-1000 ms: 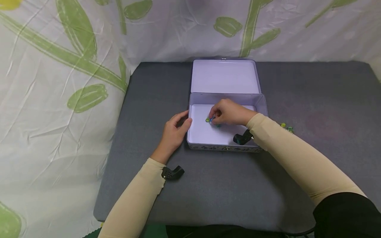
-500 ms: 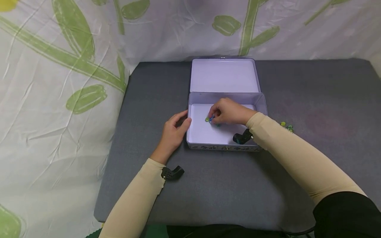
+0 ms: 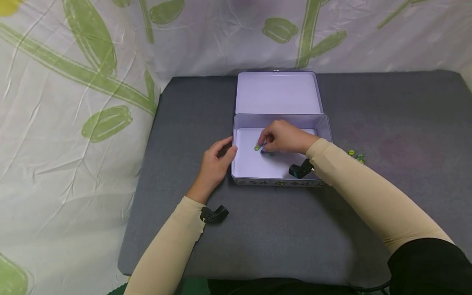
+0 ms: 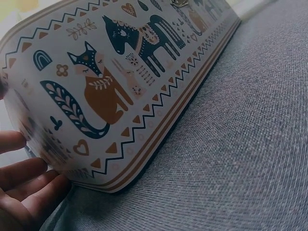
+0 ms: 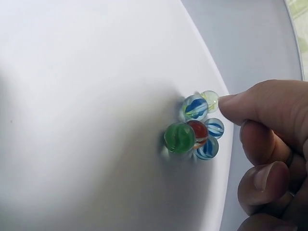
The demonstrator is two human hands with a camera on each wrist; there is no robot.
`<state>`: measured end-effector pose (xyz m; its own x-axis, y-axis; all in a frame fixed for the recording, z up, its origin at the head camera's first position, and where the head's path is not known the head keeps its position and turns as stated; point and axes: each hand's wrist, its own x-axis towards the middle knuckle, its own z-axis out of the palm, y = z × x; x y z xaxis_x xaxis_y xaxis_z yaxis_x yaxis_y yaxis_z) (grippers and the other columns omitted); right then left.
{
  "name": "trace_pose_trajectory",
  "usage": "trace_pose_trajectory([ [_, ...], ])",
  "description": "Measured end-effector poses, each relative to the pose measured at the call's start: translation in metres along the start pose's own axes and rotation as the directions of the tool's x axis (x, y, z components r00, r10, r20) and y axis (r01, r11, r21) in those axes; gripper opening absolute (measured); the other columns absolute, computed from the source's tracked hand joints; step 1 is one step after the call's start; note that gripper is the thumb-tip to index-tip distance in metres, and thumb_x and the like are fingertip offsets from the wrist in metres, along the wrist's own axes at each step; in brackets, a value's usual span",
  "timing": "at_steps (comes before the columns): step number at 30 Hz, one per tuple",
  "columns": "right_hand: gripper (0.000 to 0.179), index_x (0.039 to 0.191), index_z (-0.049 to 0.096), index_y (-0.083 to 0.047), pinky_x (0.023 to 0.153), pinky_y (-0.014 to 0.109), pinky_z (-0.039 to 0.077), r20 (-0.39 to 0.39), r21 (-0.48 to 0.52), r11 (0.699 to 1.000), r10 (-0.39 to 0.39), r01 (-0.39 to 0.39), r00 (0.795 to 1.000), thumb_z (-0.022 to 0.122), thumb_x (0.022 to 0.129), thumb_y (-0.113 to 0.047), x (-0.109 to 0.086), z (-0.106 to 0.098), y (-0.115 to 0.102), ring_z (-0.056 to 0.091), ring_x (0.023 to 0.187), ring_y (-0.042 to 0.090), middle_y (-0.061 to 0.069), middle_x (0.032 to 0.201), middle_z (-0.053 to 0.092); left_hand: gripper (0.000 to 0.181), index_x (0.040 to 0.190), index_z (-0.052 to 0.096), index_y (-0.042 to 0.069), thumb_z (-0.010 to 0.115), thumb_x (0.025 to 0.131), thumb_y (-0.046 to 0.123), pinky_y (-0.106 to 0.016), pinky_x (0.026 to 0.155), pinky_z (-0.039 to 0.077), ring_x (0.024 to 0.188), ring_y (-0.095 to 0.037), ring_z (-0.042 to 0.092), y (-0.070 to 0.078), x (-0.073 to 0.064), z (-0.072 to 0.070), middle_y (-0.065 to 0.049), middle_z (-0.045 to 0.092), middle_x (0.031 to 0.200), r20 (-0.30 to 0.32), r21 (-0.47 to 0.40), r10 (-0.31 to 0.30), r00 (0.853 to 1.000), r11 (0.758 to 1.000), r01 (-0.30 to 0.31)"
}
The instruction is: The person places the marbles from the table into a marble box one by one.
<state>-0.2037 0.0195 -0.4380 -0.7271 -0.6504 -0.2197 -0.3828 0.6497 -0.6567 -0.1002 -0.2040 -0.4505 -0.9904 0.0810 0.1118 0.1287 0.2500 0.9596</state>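
Observation:
A shallow tin box (image 3: 287,170) with a white inside stands on the table, and its lid (image 3: 278,93) is folded back. A fox and other animals decorate its outer wall (image 4: 120,96). Against its left side rests my left hand (image 3: 215,164), the fingers along the wall. My right hand (image 3: 285,138) is inside the box, beside a cluster of several glass marbles. A green marble (image 5: 179,137), a red marble (image 5: 198,134) and a blue-streaked marble (image 5: 195,108) show there. One fingertip meets or nearly meets a pale yellow marble (image 5: 210,100); nothing visible is pinched.
More marbles (image 3: 359,158) lie on the grey table (image 3: 258,229) right of the box, partly hidden by the right sleeve (image 3: 368,192). A leaf-patterned white curtain (image 3: 221,37) hangs behind and to the left.
A blue marble at my right fingertips has come to sit slightly lower, apart from them. The right hand has barely moved; the left hand stays at the box.

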Motion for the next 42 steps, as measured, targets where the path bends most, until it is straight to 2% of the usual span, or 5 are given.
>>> trace_pose_trajectory([
  [10, 0.006, 0.087, 0.075, -0.008, 0.059, 0.029, 0.042, -0.041, 0.002, 1.0, -0.009, 0.009, 0.999, 0.072, 0.082, -0.008, 0.001, -0.002, 0.001, 0.051, 0.063, 0.013, 0.0, 0.067, 0.06, 0.04, 0.131, 0.054, -0.01, 0.06, 0.096, 0.008, -0.046, 0.093, 0.05, 0.116, -0.035, 0.057, 0.002, 0.001, -0.002, -0.028, 0.059, 0.124, 0.0, -0.011, 0.002, 1.0, 1.0, -0.002],
  [20, 0.009, 0.091, 0.076, -0.009, 0.058, 0.029, 0.041, -0.091, 0.039, 0.999, 0.03, -0.027, 0.995, 0.072, 0.084, -0.012, -0.003, -0.008, -0.004, 0.051, 0.065, 0.015, 0.002, 0.07, 0.061, 0.042, 0.132, 0.054, -0.011, 0.06, 0.096, 0.01, -0.047, 0.093, 0.05, 0.116, -0.035, 0.057, 0.003, 0.0, -0.001, -0.027, 0.058, 0.126, -0.005, -0.001, -0.012, 1.0, 1.0, 0.012],
  [27, 0.009, 0.091, 0.076, -0.009, 0.06, 0.029, 0.041, -0.122, 0.035, 0.999, 0.008, -0.004, 0.993, 0.072, 0.084, -0.012, -0.005, -0.012, -0.01, 0.051, 0.065, 0.014, 0.002, 0.07, 0.06, 0.043, 0.133, 0.053, -0.01, 0.06, 0.096, 0.011, -0.047, 0.095, 0.049, 0.118, -0.034, 0.056, 0.001, -0.001, -0.001, -0.027, 0.057, 0.128, -0.005, -0.01, -0.025, 1.0, 1.0, 0.025],
  [42, 0.011, 0.095, 0.075, -0.01, 0.06, 0.03, 0.041, -0.183, 0.044, 0.998, -0.024, 0.033, 0.983, 0.073, 0.086, -0.014, -0.018, -0.033, -0.017, 0.049, 0.064, 0.015, 0.003, 0.069, 0.059, 0.042, 0.133, 0.054, -0.009, 0.06, 0.097, 0.012, -0.047, 0.094, 0.05, 0.117, -0.034, 0.057, -0.005, 0.0, 0.001, -0.026, 0.057, 0.129, -0.008, -0.003, -0.006, 1.0, 1.0, 0.006],
])
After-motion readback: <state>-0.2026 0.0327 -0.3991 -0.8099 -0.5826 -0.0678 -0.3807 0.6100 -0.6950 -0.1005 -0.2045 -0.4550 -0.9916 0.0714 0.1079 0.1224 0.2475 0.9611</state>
